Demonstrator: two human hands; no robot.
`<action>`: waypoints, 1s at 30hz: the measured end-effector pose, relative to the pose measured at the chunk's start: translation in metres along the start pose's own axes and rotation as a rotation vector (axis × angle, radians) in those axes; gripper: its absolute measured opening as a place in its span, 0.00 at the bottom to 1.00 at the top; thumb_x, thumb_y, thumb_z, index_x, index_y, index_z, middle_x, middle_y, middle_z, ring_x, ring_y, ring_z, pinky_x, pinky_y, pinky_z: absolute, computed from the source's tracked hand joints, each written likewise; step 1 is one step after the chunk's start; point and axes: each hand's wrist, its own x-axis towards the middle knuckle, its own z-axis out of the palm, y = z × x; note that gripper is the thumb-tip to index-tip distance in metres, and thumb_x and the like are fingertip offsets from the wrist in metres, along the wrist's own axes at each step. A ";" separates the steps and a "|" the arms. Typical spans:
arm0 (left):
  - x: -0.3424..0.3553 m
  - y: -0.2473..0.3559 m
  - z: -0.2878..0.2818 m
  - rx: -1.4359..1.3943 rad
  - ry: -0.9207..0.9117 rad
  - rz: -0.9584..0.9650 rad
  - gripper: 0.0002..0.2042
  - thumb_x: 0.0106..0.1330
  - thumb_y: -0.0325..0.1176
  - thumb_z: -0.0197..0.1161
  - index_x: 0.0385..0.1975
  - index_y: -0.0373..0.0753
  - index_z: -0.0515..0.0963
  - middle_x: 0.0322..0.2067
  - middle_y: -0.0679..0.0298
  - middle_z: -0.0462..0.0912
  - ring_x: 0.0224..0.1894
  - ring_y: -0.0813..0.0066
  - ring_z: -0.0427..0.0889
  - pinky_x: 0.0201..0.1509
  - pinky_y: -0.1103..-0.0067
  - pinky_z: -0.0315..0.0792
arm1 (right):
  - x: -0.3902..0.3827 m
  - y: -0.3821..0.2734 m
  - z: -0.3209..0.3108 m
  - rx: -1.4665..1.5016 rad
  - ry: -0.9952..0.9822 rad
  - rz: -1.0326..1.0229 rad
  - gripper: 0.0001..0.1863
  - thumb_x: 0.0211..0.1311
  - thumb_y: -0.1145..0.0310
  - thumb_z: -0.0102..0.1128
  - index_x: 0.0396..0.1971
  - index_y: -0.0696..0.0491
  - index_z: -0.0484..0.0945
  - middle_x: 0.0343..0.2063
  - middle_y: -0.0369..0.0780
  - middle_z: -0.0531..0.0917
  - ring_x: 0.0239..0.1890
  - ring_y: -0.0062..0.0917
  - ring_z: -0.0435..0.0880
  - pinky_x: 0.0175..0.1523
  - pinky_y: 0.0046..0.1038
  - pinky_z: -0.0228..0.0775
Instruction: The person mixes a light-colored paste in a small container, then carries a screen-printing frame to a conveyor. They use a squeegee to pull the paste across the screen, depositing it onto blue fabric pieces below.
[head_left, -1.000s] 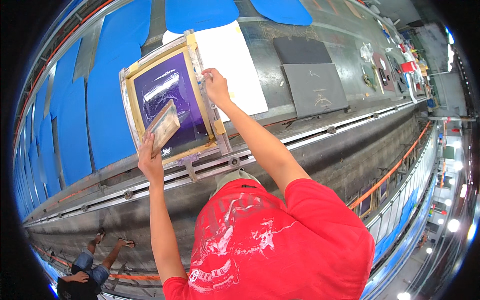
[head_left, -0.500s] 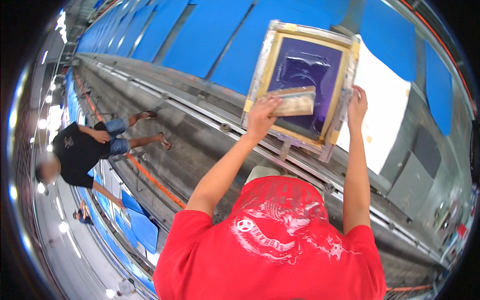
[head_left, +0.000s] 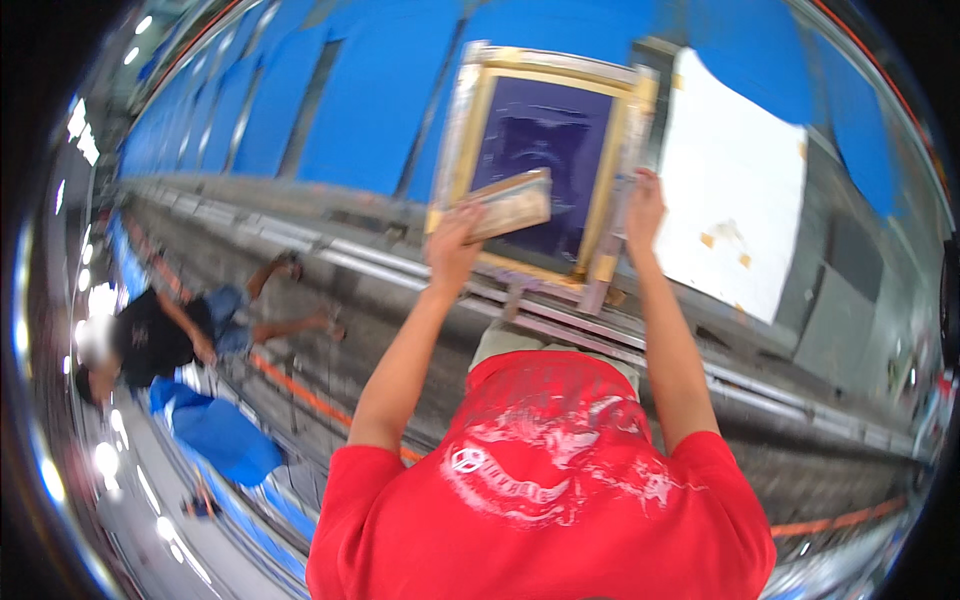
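Note:
A screen printing frame (head_left: pixel 612 150) with taped edges lies on the long table, dark purple ink (head_left: pixel 548 135) spread over its mesh. My left hand (head_left: pixel 455 245) is closed around one end of a squeegee (head_left: pixel 515 204) with a wooden handle, held tilted across the near part of the mesh. Whether its blade touches the mesh is hard to tell. At the frame's right side, my right hand (head_left: pixel 646 210) has its fingers closed on the edge. A white sheet (head_left: pixel 735 180) with small tape pieces lies just right of the frame.
Blue sheets (head_left: pixel 370 110) lie in a row along the table. A metal rail (head_left: pixel 370 262) runs along its near edge. Grey panels (head_left: pixel 850 335) lie at the right. At the left, another person (head_left: pixel 165 335) stands in the aisle by a blue sheet (head_left: pixel 225 440).
The screen frame has shifted left, away from the white sheet, and both hands have moved left with it. More of the sheet shows. The other person's blue sheet has changed position.

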 end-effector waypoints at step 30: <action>0.088 -0.099 0.052 0.073 -0.379 0.342 0.24 0.57 0.23 0.65 0.56 0.48 0.82 0.56 0.64 0.83 0.60 0.58 0.80 0.65 0.63 0.72 | 0.010 -0.062 0.010 -0.798 -0.364 -0.377 0.23 0.65 0.54 0.64 0.55 0.51 0.81 0.55 0.46 0.79 0.58 0.41 0.77 0.60 0.43 0.70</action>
